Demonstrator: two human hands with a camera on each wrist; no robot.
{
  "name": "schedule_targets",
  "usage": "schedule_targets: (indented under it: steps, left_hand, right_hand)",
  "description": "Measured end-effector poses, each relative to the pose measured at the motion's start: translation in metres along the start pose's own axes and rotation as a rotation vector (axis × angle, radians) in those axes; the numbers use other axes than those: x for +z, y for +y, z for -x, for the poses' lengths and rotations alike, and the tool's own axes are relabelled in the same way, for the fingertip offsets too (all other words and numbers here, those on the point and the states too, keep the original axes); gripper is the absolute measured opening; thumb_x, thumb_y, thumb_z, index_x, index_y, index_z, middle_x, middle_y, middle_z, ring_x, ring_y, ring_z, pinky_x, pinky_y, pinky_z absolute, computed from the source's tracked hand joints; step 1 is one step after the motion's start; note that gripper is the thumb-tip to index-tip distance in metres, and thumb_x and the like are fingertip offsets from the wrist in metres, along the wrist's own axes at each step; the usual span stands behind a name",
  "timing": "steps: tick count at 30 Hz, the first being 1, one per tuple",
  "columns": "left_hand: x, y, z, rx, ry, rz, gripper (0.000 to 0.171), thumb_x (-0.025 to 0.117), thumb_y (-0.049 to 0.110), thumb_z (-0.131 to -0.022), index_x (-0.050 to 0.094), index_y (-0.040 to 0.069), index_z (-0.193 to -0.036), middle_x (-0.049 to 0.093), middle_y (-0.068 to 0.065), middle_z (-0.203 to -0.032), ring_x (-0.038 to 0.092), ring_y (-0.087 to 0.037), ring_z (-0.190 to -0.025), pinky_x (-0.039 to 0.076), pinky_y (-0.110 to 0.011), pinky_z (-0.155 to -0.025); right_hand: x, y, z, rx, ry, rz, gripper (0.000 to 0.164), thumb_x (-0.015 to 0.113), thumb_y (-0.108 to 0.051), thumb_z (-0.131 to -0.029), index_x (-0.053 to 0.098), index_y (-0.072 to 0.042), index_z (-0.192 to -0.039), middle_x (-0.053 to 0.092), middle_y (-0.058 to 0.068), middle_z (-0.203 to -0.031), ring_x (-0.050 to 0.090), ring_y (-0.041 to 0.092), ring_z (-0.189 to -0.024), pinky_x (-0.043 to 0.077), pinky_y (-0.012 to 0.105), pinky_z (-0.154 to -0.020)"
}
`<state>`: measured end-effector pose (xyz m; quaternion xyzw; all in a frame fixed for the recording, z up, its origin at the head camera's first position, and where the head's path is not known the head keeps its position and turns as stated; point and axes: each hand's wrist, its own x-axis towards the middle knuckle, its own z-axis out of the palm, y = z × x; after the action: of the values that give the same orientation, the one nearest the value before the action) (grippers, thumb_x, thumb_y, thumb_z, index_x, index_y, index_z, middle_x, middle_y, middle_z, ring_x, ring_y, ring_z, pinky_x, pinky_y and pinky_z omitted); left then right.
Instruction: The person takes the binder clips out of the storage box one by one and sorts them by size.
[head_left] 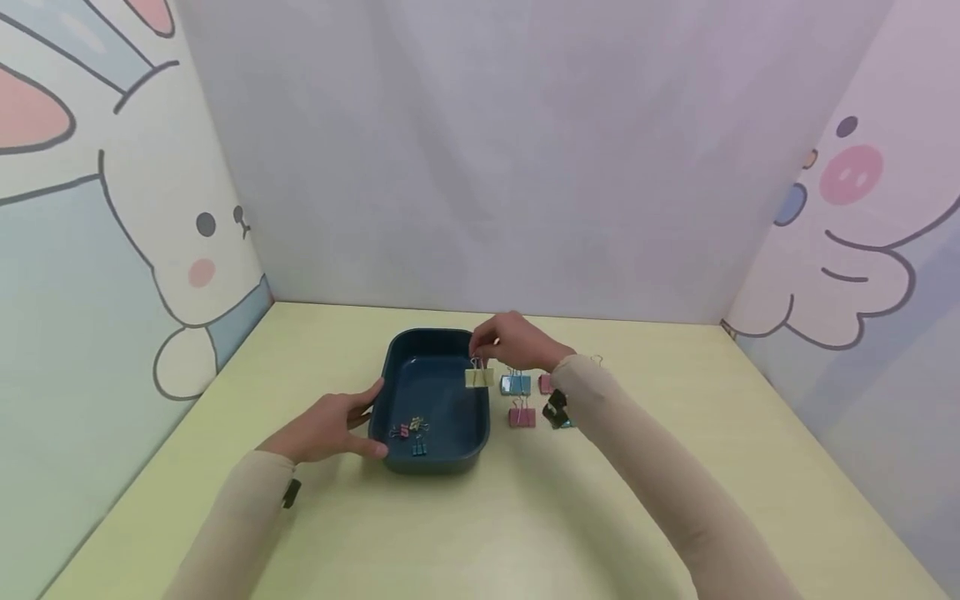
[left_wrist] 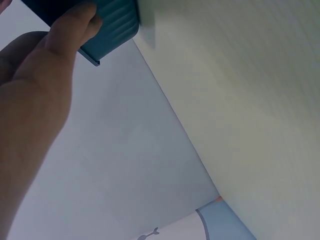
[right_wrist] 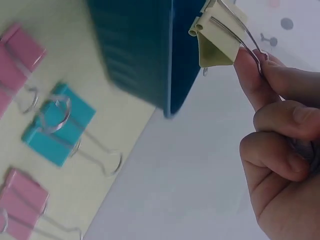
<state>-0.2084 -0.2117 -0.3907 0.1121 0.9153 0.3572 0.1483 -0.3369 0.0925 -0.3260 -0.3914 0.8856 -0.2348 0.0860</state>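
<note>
My right hand (head_left: 519, 342) pinches the wire handles of a large pale yellow binder clip (head_left: 479, 378) between thumb and fingertips. The clip hangs over the right side of a dark blue plastic bin (head_left: 431, 467), and the right wrist view shows its folded body (right_wrist: 220, 37) beside the bin's rim. At the bin's left side, my left hand (head_left: 327, 427) holds the edge, thumb at the front left corner and fingers along the outer wall. Inside the bin's near end lie small binder clips: a pink one (head_left: 404, 431), a yellow one (head_left: 416, 423) and a teal one (head_left: 419, 447).
Large binder clips lie right of the bin: a blue one (head_left: 515, 386), a pink one (head_left: 522, 417) and another pink one (head_left: 545, 384). My right forearm partly hides this group. The pale yellow table (head_left: 660, 533) meets a grey back wall (head_left: 495, 167) and cartoon-printed side walls.
</note>
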Motion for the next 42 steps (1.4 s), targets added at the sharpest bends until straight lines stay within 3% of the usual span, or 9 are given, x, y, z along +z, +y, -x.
schedule_targets:
  steps: [11,15,19,26,34,42]
  left_hand:
    - [0.001,-0.002,0.004,-0.005,0.001,0.015,0.118,0.087,0.046,-0.073,0.017,0.009,-0.161,0.027,-0.023,-0.163,0.045,-0.042,-0.142,0.047,-0.052,-0.112]
    - [0.000,-0.002,0.004,-0.002,-0.001,0.028,0.118,0.087,0.045,-0.074,0.017,0.009,-0.161,0.026,-0.023,-0.164,0.044,-0.042,-0.143,0.047,-0.051,-0.112]
    - [-0.001,-0.001,0.002,0.002,-0.001,0.024,0.117,0.087,0.045,-0.074,0.017,0.009,-0.161,0.026,-0.023,-0.164,0.044,-0.042,-0.143,0.047,-0.051,-0.112]
    - [-0.001,-0.001,0.000,0.009,-0.002,0.023,0.116,0.087,0.043,-0.075,0.016,0.009,-0.161,0.027,-0.023,-0.164,0.044,-0.042,-0.143,0.046,-0.051,-0.113]
    - [0.001,-0.002,-0.002,0.009,0.004,0.027,0.117,0.087,0.045,-0.074,0.016,0.009,-0.161,0.027,-0.022,-0.164,0.045,-0.041,-0.143,0.046,-0.051,-0.113]
    - [0.000,-0.003,-0.002,0.009,0.001,0.038,0.117,0.087,0.044,-0.075,0.016,0.009,-0.161,0.026,-0.022,-0.164,0.044,-0.042,-0.143,0.046,-0.051,-0.113]
  right_hand:
    - [-0.014,0.037,0.039,0.108,0.051,-0.083,0.018,0.059,-0.004,-0.099,0.076,-0.009,-0.097,0.075,0.004,-0.088,0.070,0.019,-0.078,0.057,0.028,-0.073]
    - [-0.015,0.047,0.055,0.140,0.071,-0.096,0.018,0.058,-0.005,-0.099,0.075,-0.010,-0.098,0.075,0.006,-0.089,0.070,0.025,-0.082,0.060,0.033,-0.077]
    - [-0.016,0.061,0.071,0.180,0.089,-0.111,0.018,0.057,-0.004,-0.099,0.075,-0.006,-0.101,0.074,0.006,-0.089,0.069,0.022,-0.081,0.061,0.038,-0.077]
    - [-0.019,0.086,0.095,0.229,0.097,-0.072,0.018,0.057,-0.003,-0.098,0.075,-0.006,-0.098,0.073,0.005,-0.084,0.067,0.020,-0.077,0.053,0.025,-0.065]
    - [-0.017,0.111,0.121,0.277,0.106,-0.103,0.017,0.057,-0.005,-0.099,0.074,-0.003,-0.102,0.071,0.006,-0.084,0.055,0.013,-0.062,0.047,0.024,-0.051]
    - [-0.004,0.132,0.136,0.343,0.088,-0.149,0.016,0.057,-0.003,-0.099,0.072,-0.001,-0.103,0.068,0.007,-0.081,0.048,0.012,-0.057,0.042,0.023,-0.048]
